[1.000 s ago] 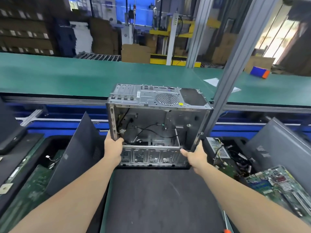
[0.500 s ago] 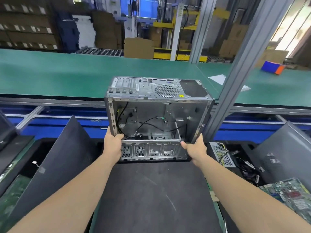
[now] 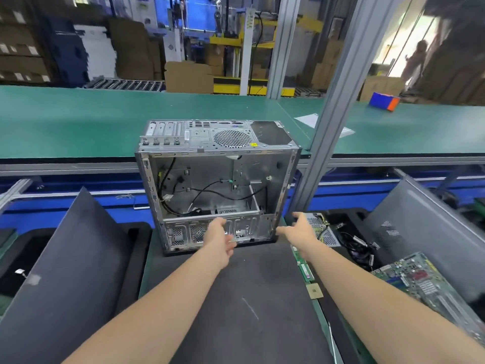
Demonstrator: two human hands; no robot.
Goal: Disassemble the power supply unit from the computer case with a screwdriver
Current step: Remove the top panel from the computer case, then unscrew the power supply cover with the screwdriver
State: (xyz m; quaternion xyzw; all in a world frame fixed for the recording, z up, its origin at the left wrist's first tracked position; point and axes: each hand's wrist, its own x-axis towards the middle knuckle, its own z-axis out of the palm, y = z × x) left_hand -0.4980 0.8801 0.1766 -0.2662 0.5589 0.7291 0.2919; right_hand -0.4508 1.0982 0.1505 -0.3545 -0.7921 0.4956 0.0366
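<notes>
Computer case (image 3: 217,177) stands mid-frame, open side facing the hands; left hand (image 3: 219,240) fronts its lower edge, right hand (image 3: 300,229) its lower-right corner, both slack, gripping nothing

Left arm (image 3: 162,316) and right arm (image 3: 380,295) both stretched out ahead, left hand (image 3: 220,240) loose, fingers relaxed, right hand (image 3: 299,230) spread wide, thumb up, hands near each other

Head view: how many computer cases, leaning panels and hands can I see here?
Computer case: 1
Leaning panels: 2, dark panel and grey panel
Hands: 2, left hand and right hand
Total: 5
</notes>
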